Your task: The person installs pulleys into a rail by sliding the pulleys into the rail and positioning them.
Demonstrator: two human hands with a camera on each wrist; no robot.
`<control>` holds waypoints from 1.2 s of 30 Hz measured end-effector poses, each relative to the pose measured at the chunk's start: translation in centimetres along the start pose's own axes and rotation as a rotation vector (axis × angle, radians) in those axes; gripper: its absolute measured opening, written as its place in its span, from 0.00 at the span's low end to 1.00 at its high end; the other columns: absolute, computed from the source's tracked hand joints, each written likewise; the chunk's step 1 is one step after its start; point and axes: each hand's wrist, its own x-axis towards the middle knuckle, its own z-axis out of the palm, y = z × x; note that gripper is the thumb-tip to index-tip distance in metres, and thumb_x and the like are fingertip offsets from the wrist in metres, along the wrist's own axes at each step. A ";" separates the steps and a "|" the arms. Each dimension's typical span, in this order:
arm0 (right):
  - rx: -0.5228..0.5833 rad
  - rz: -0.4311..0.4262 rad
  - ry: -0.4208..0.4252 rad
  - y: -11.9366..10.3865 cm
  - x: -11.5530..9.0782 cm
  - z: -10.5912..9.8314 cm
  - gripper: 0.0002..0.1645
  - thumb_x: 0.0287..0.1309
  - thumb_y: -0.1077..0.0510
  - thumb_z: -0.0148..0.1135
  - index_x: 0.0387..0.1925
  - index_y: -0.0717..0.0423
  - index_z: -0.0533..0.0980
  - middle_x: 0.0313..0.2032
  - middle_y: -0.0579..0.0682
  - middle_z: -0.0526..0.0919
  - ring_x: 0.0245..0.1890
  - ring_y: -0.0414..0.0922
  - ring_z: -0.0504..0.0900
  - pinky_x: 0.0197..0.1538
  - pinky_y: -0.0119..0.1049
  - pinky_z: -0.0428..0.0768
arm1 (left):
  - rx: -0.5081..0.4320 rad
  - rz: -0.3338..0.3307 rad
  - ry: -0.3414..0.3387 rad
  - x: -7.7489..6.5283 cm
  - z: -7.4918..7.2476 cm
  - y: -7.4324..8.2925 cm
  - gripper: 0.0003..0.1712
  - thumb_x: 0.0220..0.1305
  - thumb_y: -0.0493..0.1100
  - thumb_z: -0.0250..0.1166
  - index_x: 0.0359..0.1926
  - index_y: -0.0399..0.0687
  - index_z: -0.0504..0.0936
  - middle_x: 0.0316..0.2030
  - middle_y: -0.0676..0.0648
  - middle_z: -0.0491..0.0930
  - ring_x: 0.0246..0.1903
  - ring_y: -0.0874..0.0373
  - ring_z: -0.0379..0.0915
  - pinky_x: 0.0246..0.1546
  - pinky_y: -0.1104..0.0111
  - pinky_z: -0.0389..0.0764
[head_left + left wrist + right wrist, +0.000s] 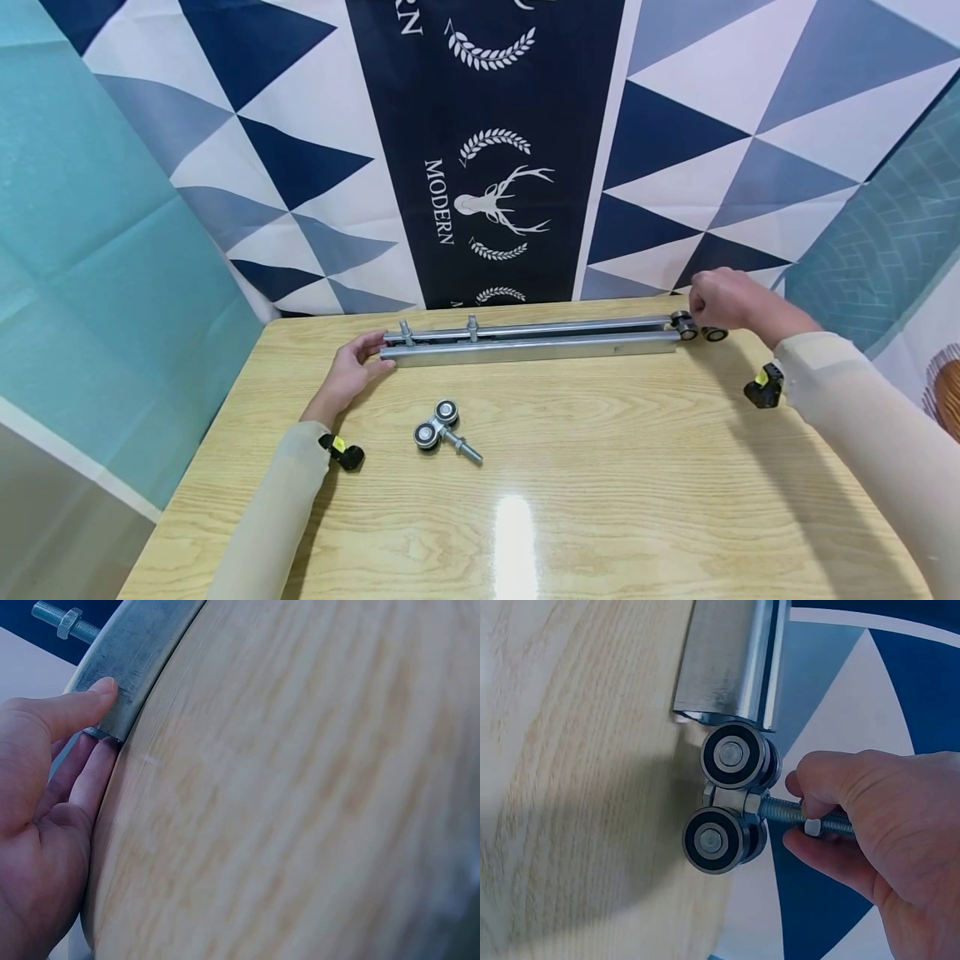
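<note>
A long metal rail lies along the far part of the table, its slot facing up. Two threaded bolts with nuts stick up from the slot near the left end. That end is gripped by my left hand, thumb on the near face and fingers at the end. At the opposite end, my right hand pinches the threaded bolt of a roller hanger. One pair of its wheels sits right at the rail's opening; whether they touch cannot be told. Another roller hanger lies loose on the table.
The wooden table ends at a patterned cloth behind the rail. A teal cloth hangs at the left side. Small black cameras are strapped at both wrists.
</note>
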 end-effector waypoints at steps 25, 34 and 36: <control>0.022 -0.055 -0.017 -0.7 0.5 1.0 0.20 0.39 0.71 0.62 0.07 0.47 0.67 0.19 0.45 0.67 0.18 0.40 0.59 0.24 0.33 0.59 | -0.002 -0.004 0.000 0.1 -0.1 0.1 0.37 0.62 0.35 0.70 0.71 0.43 0.68 0.67 0.38 0.71 0.66 0.46 0.68 0.73 0.53 0.68; 0.036 -0.064 -0.015 -1.0 0.4 1.1 0.20 0.39 0.71 0.61 0.08 0.47 0.68 0.19 0.46 0.68 0.18 0.41 0.61 0.24 0.33 0.60 | -0.007 -0.002 0.000 0.1 0.0 -0.1 0.37 0.61 0.35 0.70 0.70 0.43 0.69 0.67 0.38 0.71 0.67 0.46 0.67 0.73 0.53 0.67; 0.038 -0.066 -0.016 -1.1 0.5 1.0 0.20 0.39 0.71 0.61 0.08 0.47 0.68 0.19 0.46 0.68 0.18 0.41 0.61 0.24 0.33 0.60 | -0.005 0.001 0.000 0.1 0.0 -0.1 0.37 0.61 0.35 0.70 0.70 0.43 0.69 0.67 0.38 0.72 0.66 0.46 0.68 0.73 0.53 0.68</control>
